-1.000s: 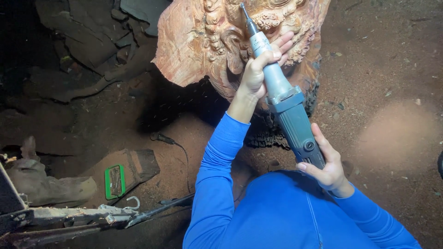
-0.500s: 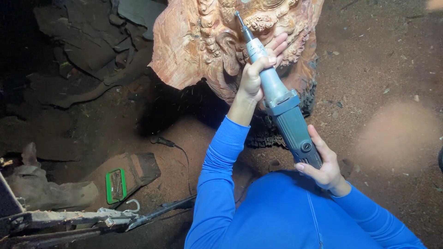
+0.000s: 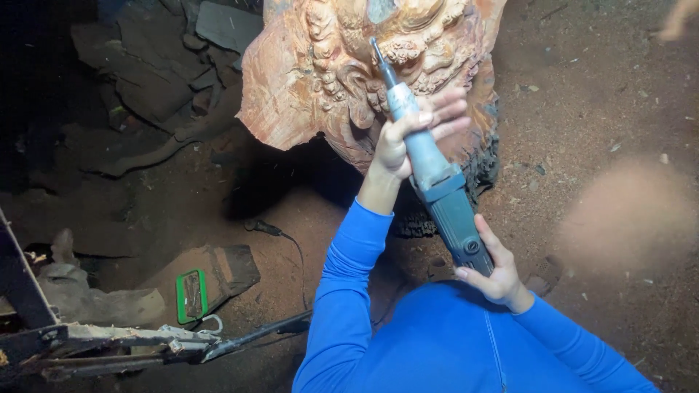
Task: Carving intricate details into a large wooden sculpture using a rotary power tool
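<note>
Head view: one big carved wood block [image 3: 342, 80] stands at the far middle of the dirt floor [image 3: 597, 109]. One grey-green power carving tool [image 3: 429, 171] leans on it, tip touching the carving. The tool now points a bit more to the left than half a second ago. The left hand [image 3: 408, 135] wraps around the tool's front, fingers loosely curled. The right hand [image 3: 495, 273] grips its back end. One small green box [image 3: 191, 295] lies near left. Two blue sleeves show.

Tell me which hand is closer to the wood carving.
Left. The left hand grips the grinder near its tip, against the carving; the right hand holds its rear end, farther back.
</note>
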